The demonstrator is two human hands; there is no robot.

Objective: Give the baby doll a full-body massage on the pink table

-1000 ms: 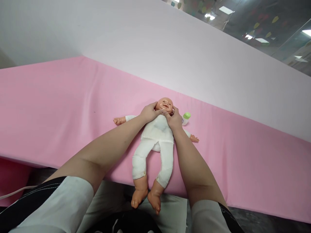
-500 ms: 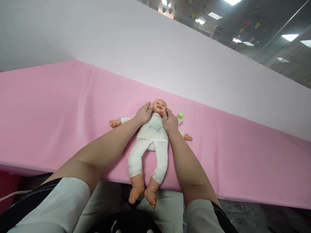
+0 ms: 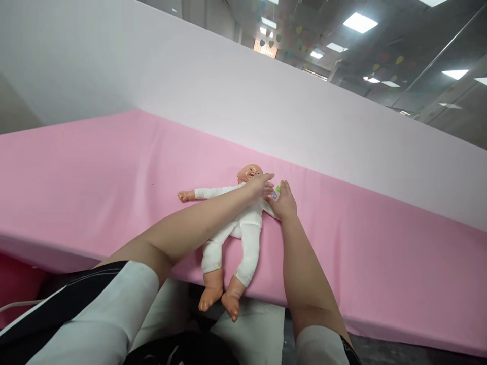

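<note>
Running along a white wall (image 3: 114, 66), a pink bench (image 3: 380, 253) is occupied by a doll (image 3: 249, 218) laid on its back, its feet projecting past the near edge. The doll's head (image 3: 248, 175), flanked by both hands a moment earlier, is now left free. The left hand (image 3: 261, 186) is extended across the doll's upper body, its fingers loosely spread and nothing visibly held. The right hand (image 3: 287, 204) is curved about a small bottle (image 3: 275, 195) beside the doll's shoulder; whether it is gripped cannot be told. Handling is thereby judged to be transferred from head to bottle, green cap (image 3: 278, 187) uppermost.
</note>
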